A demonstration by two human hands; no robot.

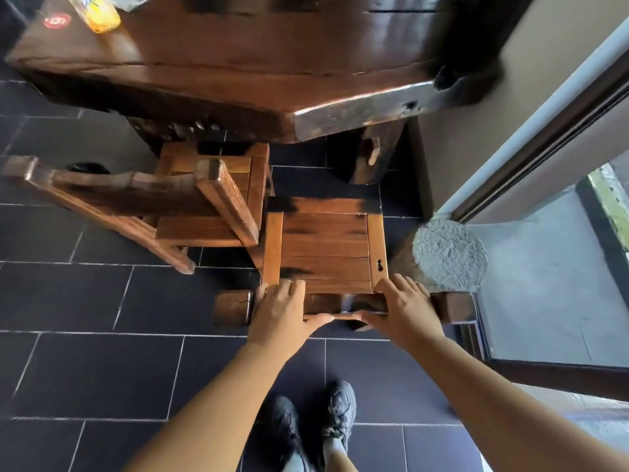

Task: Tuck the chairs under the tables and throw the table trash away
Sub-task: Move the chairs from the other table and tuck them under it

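Head view: chair (pixel 325 247) backrest under left hand (pixel 284 310) and right hand (pixel 405 311) fingers (pixel 396 284)

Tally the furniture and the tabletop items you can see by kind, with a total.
Chairs: 2, one held at its backrest by both hands, one angled beside it
Tables: 1
Bottles: 1, yellow
Red round stickers or coasters: 1
Total: 5

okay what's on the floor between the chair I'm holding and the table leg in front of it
In the head view, only bare dark floor tile lies between the held chair and the table leg. The second chair stands off to the left, touching or nearly touching the held one.
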